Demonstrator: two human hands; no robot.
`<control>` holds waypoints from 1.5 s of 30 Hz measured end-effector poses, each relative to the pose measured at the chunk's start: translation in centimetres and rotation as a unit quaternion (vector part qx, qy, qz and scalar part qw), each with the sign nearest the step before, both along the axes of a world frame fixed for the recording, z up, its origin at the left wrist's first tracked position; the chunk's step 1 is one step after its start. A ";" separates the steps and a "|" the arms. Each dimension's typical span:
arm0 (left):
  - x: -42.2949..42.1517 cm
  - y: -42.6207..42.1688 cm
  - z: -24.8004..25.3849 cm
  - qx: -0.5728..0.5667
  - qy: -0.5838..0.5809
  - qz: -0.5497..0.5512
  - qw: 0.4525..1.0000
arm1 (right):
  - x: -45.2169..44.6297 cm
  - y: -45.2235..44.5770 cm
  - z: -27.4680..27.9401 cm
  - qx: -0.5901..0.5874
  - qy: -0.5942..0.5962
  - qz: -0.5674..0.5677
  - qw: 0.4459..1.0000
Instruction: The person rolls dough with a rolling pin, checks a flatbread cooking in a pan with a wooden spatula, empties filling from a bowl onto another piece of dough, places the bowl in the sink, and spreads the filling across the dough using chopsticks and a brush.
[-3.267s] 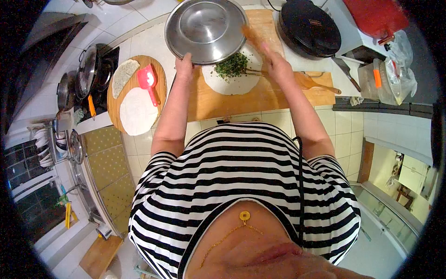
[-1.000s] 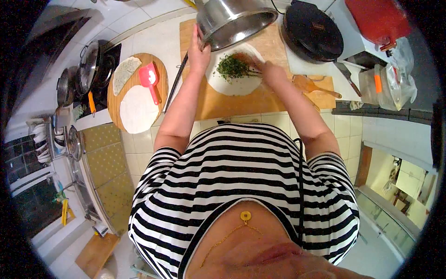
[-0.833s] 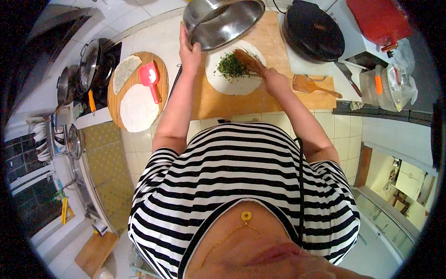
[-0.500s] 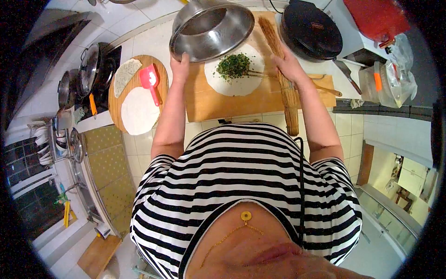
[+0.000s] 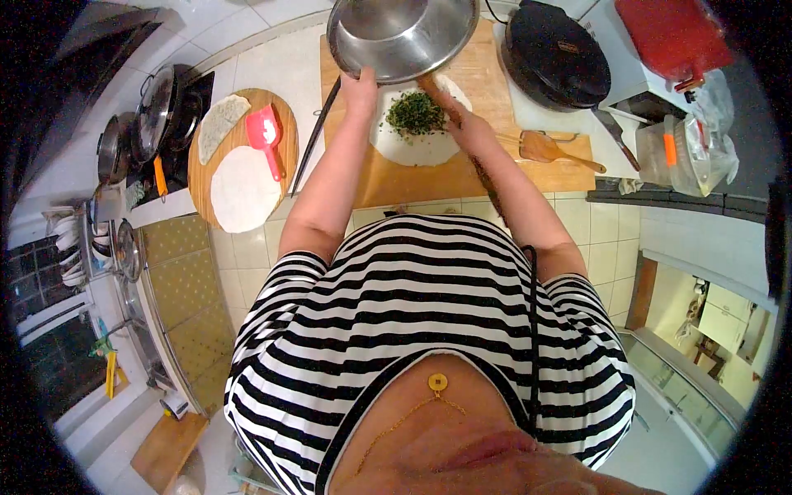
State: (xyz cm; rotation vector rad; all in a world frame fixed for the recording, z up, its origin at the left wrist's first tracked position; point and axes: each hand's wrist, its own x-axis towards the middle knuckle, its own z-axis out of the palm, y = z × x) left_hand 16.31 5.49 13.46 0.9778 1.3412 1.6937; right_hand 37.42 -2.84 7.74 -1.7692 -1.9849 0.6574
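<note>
My left hand (image 5: 360, 91) is closed on the near rim of a steel mixing bowl (image 5: 429, 62), which is held tilted above the board. In my closed right hand (image 5: 472, 134) is a long brown wooden rod (image 5: 437, 92), like a rolling pin. Its far end is close to the bowl's rim; whether they touch I cannot tell. My right forearm hides part of its lower length. Between my hands a round sheet of dough (image 5: 421, 154) lies on the wooden board (image 5: 388, 190), with a heap of chopped green filling (image 5: 415, 113) on it.
At left, a round board (image 5: 198, 181) bears a folded filled dough (image 5: 223, 124), a dough round (image 5: 245, 191) and a red scoop (image 5: 262, 132). A wooden spatula (image 5: 540, 148), a black electric griddle (image 5: 557, 58) and a knife (image 5: 617, 139) lie at right. Pans (image 5: 161, 111) stand far left.
The bowl and my left hand have moved right and away from me. My right hand has moved left with the rod, which now reaches over the dough's right side.
</note>
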 end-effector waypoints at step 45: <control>-5.7 1.3 -0.9 0.161 0.313 -0.169 0.921 | 1.0 0.4 8.8 0.017 -0.273 0.127 0.953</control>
